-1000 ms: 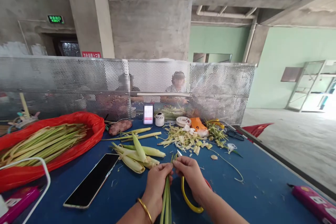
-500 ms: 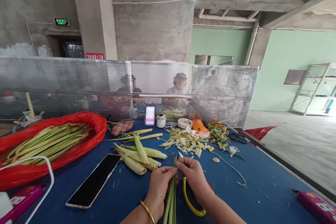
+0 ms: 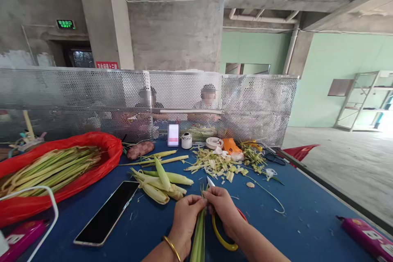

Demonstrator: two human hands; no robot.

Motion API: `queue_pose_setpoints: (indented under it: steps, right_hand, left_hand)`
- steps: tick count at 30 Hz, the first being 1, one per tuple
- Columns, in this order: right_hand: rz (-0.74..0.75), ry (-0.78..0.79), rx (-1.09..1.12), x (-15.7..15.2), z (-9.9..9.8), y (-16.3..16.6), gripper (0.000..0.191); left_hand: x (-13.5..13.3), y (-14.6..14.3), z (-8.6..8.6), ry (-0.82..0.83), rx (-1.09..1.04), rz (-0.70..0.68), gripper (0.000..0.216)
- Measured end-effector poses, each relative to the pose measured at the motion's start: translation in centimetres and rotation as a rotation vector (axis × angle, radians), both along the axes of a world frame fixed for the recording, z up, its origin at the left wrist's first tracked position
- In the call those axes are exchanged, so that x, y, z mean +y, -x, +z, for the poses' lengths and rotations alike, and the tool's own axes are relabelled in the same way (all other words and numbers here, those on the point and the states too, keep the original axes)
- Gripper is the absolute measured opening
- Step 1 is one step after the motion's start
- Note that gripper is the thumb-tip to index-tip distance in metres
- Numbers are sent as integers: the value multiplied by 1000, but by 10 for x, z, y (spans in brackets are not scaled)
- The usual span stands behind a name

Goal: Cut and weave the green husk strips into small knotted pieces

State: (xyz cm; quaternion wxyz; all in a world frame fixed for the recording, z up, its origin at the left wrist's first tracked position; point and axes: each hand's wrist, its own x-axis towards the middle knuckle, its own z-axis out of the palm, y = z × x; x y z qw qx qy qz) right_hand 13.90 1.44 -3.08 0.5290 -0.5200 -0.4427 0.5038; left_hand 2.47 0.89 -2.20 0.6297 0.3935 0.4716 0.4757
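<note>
Bundle of green strips was at front centre, between the two hands, over the blue table. Long axis ran fore-and-aft, narrow end pointing away from the wearer and leaning slightly right; loose tips poked out just past the fingers. Near end spread wider and was cut off at the bottom edge. Strips lay roughly parallel. Couldn't tell if the bundle touched the tabletop.

Left hand: thumb and index closed, pinching the bundle close to its far end; other fingers curled below, mostly hidden. Gold bracelet on that wrist. Right hand: thumb and index also pinched together on the far end of the bundle, fingertips touching or nearly touching the left thumb. No real gap between fingertips on either hand. Exact strand under the right fingertips too small to tell.

Scissors with yellow-and-red handles were under the right hand, blade tip pointing away beyond the knuckles; gripped or just lying there, couldn't tell. Pale husks lay ahead of the left hand, black-screened phone left of them, shredded scraps beyond the right hand. Red bag at far left held more long strips.
</note>
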Motion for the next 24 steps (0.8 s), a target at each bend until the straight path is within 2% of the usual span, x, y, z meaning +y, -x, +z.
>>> queue_pose_setpoints:
  steps: [4,12,17,24]
  right_hand:
    - [8,-11,6,2,1,-1,38]
    - [4,-28,-4,-1,2,0,38]
    - [-8,-24,16,-3,1,-2,39]
    - [-19,-26,56,-4,6,-5,41]
  left_hand:
    - [3,1,-3,42,-22,-34,39]
    - [0,1,-1,-82,22,1,31]
    - [-6,-3,5,32,-62,-25,26]
    - [-8,-3,7,94,-104,-30,28]
